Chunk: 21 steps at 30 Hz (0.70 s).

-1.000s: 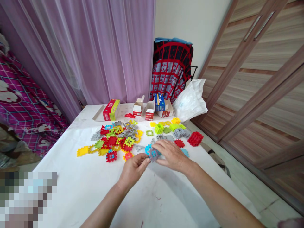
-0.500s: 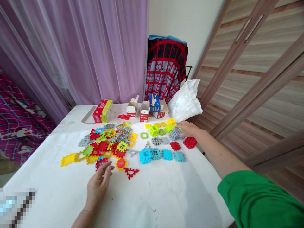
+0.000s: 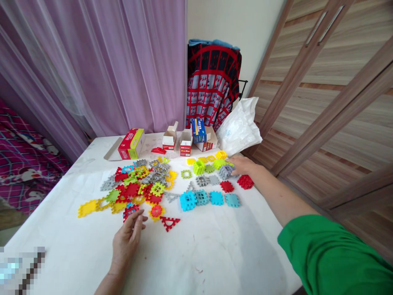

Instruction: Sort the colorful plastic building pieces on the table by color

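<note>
My left hand (image 3: 129, 233) rests at the near edge of a loose heap of toothed plastic building pieces (image 3: 132, 189). Its fingers are loosely curved and slightly apart, with nothing in them. Just beyond the fingertips lies a red square piece (image 3: 130, 212); a red triangle frame (image 3: 170, 223) is to the right. My right hand (image 3: 243, 164) reaches to the far right, beside a grey toothed stack (image 3: 226, 171). Its thumb and finger close around a lime-green piece (image 3: 229, 164) at the edge of the lime-green pieces (image 3: 219, 164). Part of the fingers is hidden.
Blue squares (image 3: 216, 198), a red stack (image 3: 245, 182) and yellow pieces (image 3: 221, 154) are grouped by colour on the white tabletop (image 3: 196, 254). Behind stand a red-green box (image 3: 132, 143), small open cartons (image 3: 186, 143), a blue box (image 3: 199, 130) and a white bag (image 3: 241, 129).
The view has shifted slightly. My right hand stays by the grey stack and lime-green pieces with only a slight movement. My left hand keeps its place and pose.
</note>
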{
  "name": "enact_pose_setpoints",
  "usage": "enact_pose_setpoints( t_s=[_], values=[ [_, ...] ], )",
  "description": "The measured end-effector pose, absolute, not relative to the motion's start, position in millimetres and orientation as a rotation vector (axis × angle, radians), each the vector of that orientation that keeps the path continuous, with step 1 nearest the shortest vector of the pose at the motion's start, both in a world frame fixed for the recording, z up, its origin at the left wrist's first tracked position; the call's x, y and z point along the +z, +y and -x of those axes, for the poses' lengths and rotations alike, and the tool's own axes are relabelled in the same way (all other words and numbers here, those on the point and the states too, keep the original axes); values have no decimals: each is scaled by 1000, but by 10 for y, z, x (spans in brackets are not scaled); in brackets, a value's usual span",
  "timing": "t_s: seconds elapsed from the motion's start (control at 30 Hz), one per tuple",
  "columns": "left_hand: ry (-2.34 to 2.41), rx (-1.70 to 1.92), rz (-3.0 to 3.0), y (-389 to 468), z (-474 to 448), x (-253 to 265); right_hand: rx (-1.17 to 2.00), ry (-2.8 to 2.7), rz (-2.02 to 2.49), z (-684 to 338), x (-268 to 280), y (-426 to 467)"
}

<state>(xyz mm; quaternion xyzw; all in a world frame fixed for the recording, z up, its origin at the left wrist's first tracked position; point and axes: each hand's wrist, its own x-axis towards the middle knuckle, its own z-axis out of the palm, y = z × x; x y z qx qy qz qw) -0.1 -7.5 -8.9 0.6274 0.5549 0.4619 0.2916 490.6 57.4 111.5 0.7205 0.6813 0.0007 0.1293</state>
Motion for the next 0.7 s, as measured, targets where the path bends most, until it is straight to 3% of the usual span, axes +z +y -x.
enact_pose_setpoints(
  t_s=[0.2, 0.33, 0.5, 0.7],
  values=[
    [1468, 1228, -1614, -77, -21, -80, 67, 2073, -2110, -4669, 1195, 338],
    [1446, 1223, -1588, -98, -49, -56, 259, 2441, -2163, -4284, 1082, 72],
    [1441, 1217, -1569, -102, -74, -43, 442, 2819, -2498, -3672, 782, -158],
    [1478, 1141, -1592, -88, -47, -95, 553, 2756, -2956, -3476, 485, -167]
  ],
)
